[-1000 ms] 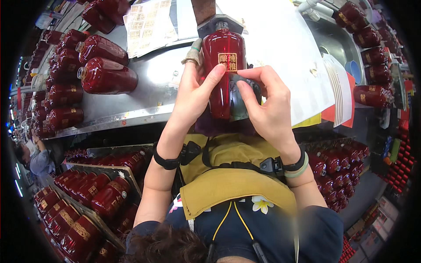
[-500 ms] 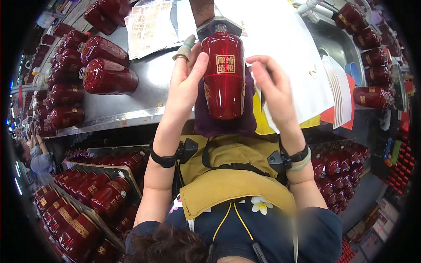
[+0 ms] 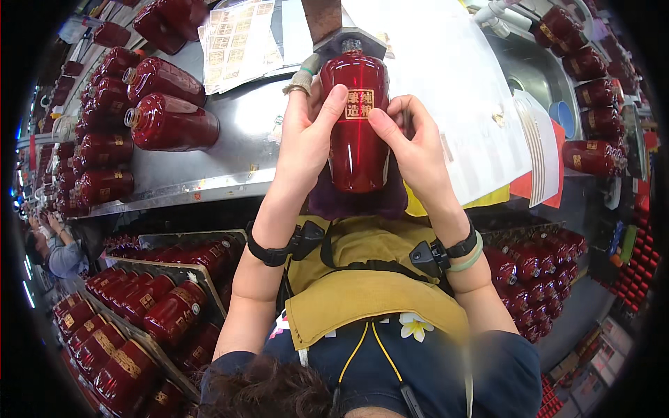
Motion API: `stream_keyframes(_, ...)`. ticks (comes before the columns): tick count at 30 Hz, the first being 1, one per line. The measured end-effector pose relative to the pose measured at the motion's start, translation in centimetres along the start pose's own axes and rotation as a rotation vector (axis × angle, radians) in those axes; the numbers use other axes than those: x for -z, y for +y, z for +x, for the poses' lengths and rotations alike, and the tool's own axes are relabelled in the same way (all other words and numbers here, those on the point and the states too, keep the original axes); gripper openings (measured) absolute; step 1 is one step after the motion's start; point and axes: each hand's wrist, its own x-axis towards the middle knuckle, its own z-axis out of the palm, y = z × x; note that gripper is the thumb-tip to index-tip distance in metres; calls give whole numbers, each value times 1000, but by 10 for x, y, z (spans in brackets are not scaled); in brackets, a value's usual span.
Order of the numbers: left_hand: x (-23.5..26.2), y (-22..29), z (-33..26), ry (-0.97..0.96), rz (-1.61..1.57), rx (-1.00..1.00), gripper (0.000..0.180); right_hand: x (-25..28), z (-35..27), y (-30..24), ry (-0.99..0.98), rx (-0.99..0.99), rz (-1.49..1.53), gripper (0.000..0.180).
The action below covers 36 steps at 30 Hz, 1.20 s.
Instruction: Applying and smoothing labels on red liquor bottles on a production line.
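Observation:
A dark red glossy bottle (image 3: pixel 357 132) with a small gold square label lies lengthwise in front of me, neck pointing away. My left hand (image 3: pixel 304 136) grips its left side, thumb pressed beside the label. My right hand (image 3: pixel 412 143) holds the right side, thumb on the label's right edge. A purple cloth (image 3: pixel 359 202) lies under the bottle's base. The bottle rests above a steel worktable (image 3: pixel 230 160).
Several red bottles (image 3: pixel 167 125) lie on the table at left. A sheet of gold labels (image 3: pixel 240 38) lies at the back, white paper (image 3: pixel 453 90) at right. More bottles (image 3: pixel 592 76) sit far right and in trays (image 3: pixel 146 313) below. A person (image 3: pixel 59 254) is at left.
The bottle has been turned so its gold label faces up. Both thumbs moved in from the bottle's sides onto the label edges.

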Motion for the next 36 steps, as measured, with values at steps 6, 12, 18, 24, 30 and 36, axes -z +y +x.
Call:
stream_keyframes(6,3,0,-4,-1,-35,-2,71,8,0,-15,-43,6,-100,30)
stream_keyframes(12,-1,-3,-19,-43,145,-26,92,25,19,-52,-44,569,-501,24)
stream_keyframes(18,-6,-3,-22,2,92,-60,92,21,47,-74,-185,927,-769,21)
stream_keyframes(24,17,-7,-37,84,30,-58,73,25,21,-67,-576,1186,-835,20)
stream_keyframes(30,11,-1,-37,159,27,-84,73,-11,89,-91,-298,1240,-1096,13)
stream_keyframes(36,32,1,-44,216,116,-110,74,13,48,-66,-742,1548,-888,30)
